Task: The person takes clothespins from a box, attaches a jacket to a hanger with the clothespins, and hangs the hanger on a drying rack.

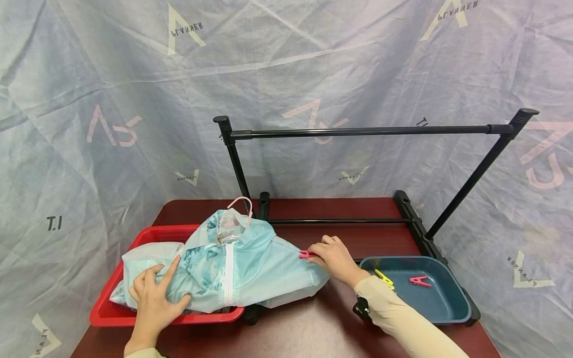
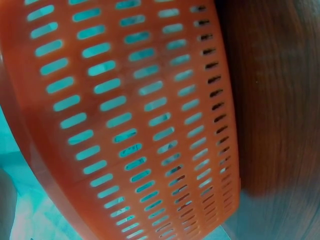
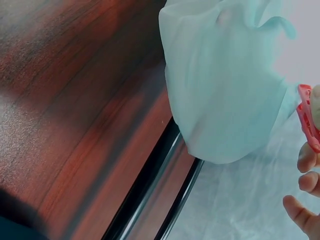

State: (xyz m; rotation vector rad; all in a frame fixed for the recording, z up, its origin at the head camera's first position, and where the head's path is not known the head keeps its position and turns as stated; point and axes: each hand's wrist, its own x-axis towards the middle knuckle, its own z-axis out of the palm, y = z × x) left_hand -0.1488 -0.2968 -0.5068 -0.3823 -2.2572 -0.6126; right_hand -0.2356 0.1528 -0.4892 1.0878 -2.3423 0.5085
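Observation:
A light blue zip jacket point(image 1: 250, 268) on a pink hanger point(image 1: 243, 200) lies over the red basket point(image 1: 100, 311), its sleeve side stretched out to the right past the rim. My left hand point(image 1: 154, 298) rests on the jacket's left part with fingers spread. At the jacket's right shoulder, my right hand point(image 1: 333, 258) pinches a pink clothespin point(image 1: 304, 254) that sits at the fabric's upper edge. In the right wrist view the same clothespin point(image 3: 306, 117) shows between fingers beside the hanging cloth point(image 3: 225, 85). The left wrist view shows mostly the slotted basket side point(image 2: 150, 120).
A black clothes rack point(image 1: 367, 131) stands behind on the dark red table point(image 1: 304, 328). To the right, a blue-grey bin point(image 1: 443, 291) holds a yellow clothespin point(image 1: 384, 279) and a pink one point(image 1: 420, 281). Printed grey sheeting point(image 1: 286, 64) hangs around the table.

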